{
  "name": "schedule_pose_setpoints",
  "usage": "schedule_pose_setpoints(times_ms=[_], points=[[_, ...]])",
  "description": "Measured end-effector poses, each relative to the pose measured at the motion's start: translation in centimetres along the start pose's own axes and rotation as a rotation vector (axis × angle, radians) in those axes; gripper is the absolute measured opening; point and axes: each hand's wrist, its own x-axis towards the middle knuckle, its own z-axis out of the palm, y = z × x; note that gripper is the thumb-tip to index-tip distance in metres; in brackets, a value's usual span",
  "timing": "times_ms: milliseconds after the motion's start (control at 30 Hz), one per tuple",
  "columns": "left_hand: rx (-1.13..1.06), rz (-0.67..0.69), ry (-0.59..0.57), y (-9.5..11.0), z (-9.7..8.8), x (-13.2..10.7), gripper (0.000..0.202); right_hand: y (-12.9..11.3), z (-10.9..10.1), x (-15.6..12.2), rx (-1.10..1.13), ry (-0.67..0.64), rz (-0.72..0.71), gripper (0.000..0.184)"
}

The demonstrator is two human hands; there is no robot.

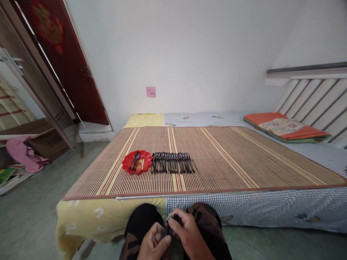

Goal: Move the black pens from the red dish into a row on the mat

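Observation:
Both hands are close together above my knees, in front of the bed's edge. My left hand [155,242] is closed, thumb and fingers pinching a dark, blurred pen part [164,232]. Fingers of my right hand [187,228] are curled round a black pen [177,218], which they partly hide. Beyond my hands, a row of several black pens [173,162] lies side by side on the striped mat [217,166]. At the left end of that row stands a red scalloped plate [125,163]. Inside it are black pen pieces [135,161] and a thin white stick [143,164].
The mat covers a bed with yellow and checked sheets [271,206]. A folded orange cloth [298,127] lies at the right, near a white rail [314,104]. A pink note [150,92] is on the wall. A dark red door [67,65] stands at the left.

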Motion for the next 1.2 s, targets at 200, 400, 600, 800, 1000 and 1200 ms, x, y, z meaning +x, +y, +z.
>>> schedule_pose_setpoints(times_ms=[200, 400, 600, 800, 1000, 1200], points=[[-0.099, -0.138, -0.076, 1.1, 1.5, -0.9, 0.043, -1.0, -0.2, -0.1, 0.046, -0.012, 0.075, 0.037], [-0.199, -0.201, -0.055, 2.7, 2.6, -1.6, 0.046, -0.5, -0.4, -0.3, 0.196, -0.059, 0.141, 0.039], [-0.153, -0.160, -0.068, 2.1, 2.1, -1.2, 0.042, -0.4, -0.7, -0.1, 0.188, -0.055, 0.110, 0.035], [-0.266, -0.301, -0.143, 1.3, 1.7, -1.2, 0.042, -0.2, -0.8, 0.1, 0.396, -0.045, 0.191, 0.033], [-0.204, -0.298, -0.090, 2.1, 2.0, -1.3, 0.043, 0.2, -0.5, 0.4, 0.425, 0.029, 0.168, 0.033], [0.036, -0.289, -0.105, 1.0, 0.8, -1.3, 0.051, -0.7, -2.9, 1.7, 0.530, 0.222, 0.116, 0.033]])
